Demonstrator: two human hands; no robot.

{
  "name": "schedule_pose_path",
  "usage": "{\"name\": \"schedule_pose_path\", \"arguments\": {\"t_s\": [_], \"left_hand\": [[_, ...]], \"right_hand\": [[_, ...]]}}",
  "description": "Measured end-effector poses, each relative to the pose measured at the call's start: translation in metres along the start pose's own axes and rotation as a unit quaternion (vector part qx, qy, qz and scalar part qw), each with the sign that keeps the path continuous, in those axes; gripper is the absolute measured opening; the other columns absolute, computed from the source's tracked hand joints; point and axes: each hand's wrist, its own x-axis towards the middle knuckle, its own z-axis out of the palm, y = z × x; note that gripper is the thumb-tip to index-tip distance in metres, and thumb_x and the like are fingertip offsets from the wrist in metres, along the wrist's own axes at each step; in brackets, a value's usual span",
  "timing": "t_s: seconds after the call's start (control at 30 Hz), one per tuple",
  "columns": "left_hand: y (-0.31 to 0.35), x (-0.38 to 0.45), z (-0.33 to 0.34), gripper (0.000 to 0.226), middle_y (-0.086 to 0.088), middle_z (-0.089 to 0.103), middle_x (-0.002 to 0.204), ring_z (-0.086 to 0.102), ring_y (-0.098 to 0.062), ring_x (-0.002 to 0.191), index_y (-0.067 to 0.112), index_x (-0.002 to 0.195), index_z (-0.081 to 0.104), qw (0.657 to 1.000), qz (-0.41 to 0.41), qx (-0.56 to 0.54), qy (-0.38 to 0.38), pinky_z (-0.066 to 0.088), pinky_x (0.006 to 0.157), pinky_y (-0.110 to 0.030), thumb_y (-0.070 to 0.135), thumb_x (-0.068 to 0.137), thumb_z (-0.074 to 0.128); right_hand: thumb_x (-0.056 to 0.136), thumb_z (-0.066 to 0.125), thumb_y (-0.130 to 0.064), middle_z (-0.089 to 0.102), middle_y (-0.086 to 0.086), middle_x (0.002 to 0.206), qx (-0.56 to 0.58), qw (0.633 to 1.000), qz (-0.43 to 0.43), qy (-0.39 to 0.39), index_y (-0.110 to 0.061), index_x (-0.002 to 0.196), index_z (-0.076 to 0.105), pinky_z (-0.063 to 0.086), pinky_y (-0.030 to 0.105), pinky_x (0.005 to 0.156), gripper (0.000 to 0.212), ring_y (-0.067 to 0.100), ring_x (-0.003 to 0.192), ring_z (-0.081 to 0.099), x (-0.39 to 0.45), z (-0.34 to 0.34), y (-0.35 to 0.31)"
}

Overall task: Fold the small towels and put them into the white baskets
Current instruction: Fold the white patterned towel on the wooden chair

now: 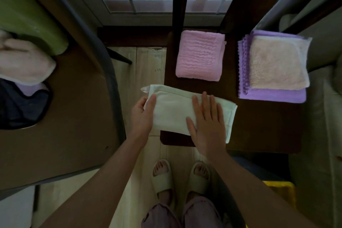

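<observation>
- White towel [172, 114]: it lies half-folded on the near left corner of the dark table [259, 126], and its left end hangs out past the table edge over the pale floor.
- My left hand [142, 114]: it pinches the overhanging left end, thumb on top and fingers curled beneath the cloth.
- My right hand [208, 124]: it lies flat with the fingers straight and spread, and presses the right half of the towel onto the table; it grasps nothing.
- Handling, as I judge it: the towel looks light, soft and limp, so an unsupported end will droop and a fold will not stay crisp unless it is smoothed. It is not fragile and should not slip in a pinch.
- Where to take hold: I judge the corners or a short edge best, with the other palm anchoring the middle while the free end is brought across.
- Pink towel [199, 55]: it lies folded on the table beyond the white one, well apart from my hands.
- Cream towel [277, 63]: it is stacked on a purple towel [272, 95] at the right of the table.
- Baskets: no white basket can be identified in this view, so the towels here are not yet stowed.
- A pale cloth [24, 63] lies in a heap at the far left, on a brown surface [77, 116].
</observation>
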Motion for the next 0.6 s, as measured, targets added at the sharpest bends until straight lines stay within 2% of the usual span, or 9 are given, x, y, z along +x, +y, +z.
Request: {"name": "schedule_pose_path", "arguments": {"t_s": [0.13,0.23,0.33,0.37,0.4,0.47,0.5,0.53,0.6], "left_hand": [[0.015,-0.008,0.004,0.016,0.008,0.067,0.098,0.069,-0.004,0.083,0.032,0.105,0.06,0.999,0.015,-0.013,-0.028,0.054,0.06,-0.019,0.041,0.095,0.052],[0.032,-0.016,0.011,0.012,0.011,0.065,0.099,0.066,0.003,0.083,0.034,0.105,0.058,0.998,0.043,0.006,-0.048,0.051,0.06,-0.012,0.038,0.095,0.051],[0.044,-0.031,0.02,0.016,0.011,0.065,0.101,0.065,0.004,0.085,0.029,0.108,0.058,0.994,0.087,0.042,-0.059,0.05,0.063,-0.009,0.036,0.095,0.052],[0.046,-0.037,0.025,0.018,0.011,0.066,0.1,0.066,0.002,0.086,0.027,0.11,0.058,0.992,0.094,0.046,-0.072,0.051,0.065,-0.011,0.036,0.095,0.053],[0.048,-0.044,0.031,0.02,0.013,0.067,0.1,0.066,0.001,0.088,0.027,0.112,0.057,0.99,0.097,0.049,-0.091,0.053,0.067,-0.014,0.036,0.094,0.054],[0.048,-0.059,0.049,0.025,0.017,0.067,0.101,0.066,0.001,0.089,0.029,0.115,0.057,0.983,0.101,0.079,-0.131,0.054,0.068,-0.016,0.039,0.092,0.057],[0.047,-0.066,0.059,0.03,0.016,0.066,0.102,0.065,0.002,0.088,0.029,0.118,0.057,0.978,0.102,0.108,-0.149,0.053,0.067,-0.015,0.041,0.09,0.059],[0.046,-0.072,0.071,0.035,0.015,0.063,0.103,0.063,0.004,0.088,0.028,0.122,0.056,0.971,0.1,0.136,-0.17,0.053,0.065,-0.014,0.039,0.09,0.061],[0.042,-0.08,0.091,0.039,0.014,0.061,0.104,0.061,0.007,0.09,0.023,0.127,0.054,0.955,0.083,0.172,-0.226,0.055,0.069,-0.017,0.028,0.09,0.064]], "right_hand": [[0.099,0.028,-0.049,0.01,0.012,0.161,-0.016,1.0,-0.005,-0.007,-0.019,0.154,0.017,0.01,0.045,0.12,0.064,0.029,0.148,0.008,0.001,-0.001,0.001],[0.1,0.025,-0.051,0.004,0.009,0.161,0.007,0.999,-0.022,-0.045,-0.021,0.154,0.013,0.005,0.043,0.121,0.063,0.026,0.149,0.002,0.006,-0.014,-0.001],[0.1,0.023,-0.052,0.001,-0.005,0.161,0.193,0.98,0.0,-0.055,-0.027,0.154,0.012,0.004,0.024,0.12,0.06,0.009,0.148,-0.003,0.003,-0.038,0.008],[0.101,0.028,-0.051,0.011,-0.011,0.16,0.301,0.951,0.061,-0.047,-0.03,0.152,0.02,0.011,0.013,0.115,0.056,0.003,0.146,0.006,0.001,-0.049,0.013],[0.102,0.034,-0.046,0.027,-0.013,0.155,0.411,0.9,0.143,-0.027,-0.03,0.148,0.031,0.02,0.006,0.106,0.049,0.002,0.141,0.023,-0.001,-0.061,0.02],[0.102,0.042,-0.028,0.055,0.0,0.136,0.604,0.744,0.285,0.009,-0.021,0.13,0.054,0.042,0.013,0.092,0.031,0.012,0.118,0.055,-0.003,-0.083,0.039],[0.102,0.042,-0.022,0.061,0.008,0.127,0.666,0.671,0.327,0.007,-0.016,0.123,0.057,0.048,0.021,0.086,0.027,0.017,0.107,0.062,-0.005,-0.092,0.048],[0.102,0.04,-0.02,0.063,0.014,0.121,0.703,0.617,0.354,-0.007,-0.012,0.12,0.057,0.051,0.025,0.082,0.026,0.021,0.101,0.064,-0.006,-0.098,0.056],[0.102,0.041,-0.024,0.064,0.016,0.116,0.721,0.57,0.39,-0.048,-0.005,0.122,0.056,0.052,0.03,0.079,0.031,0.024,0.097,0.064,-0.007,-0.107,0.064]]}}
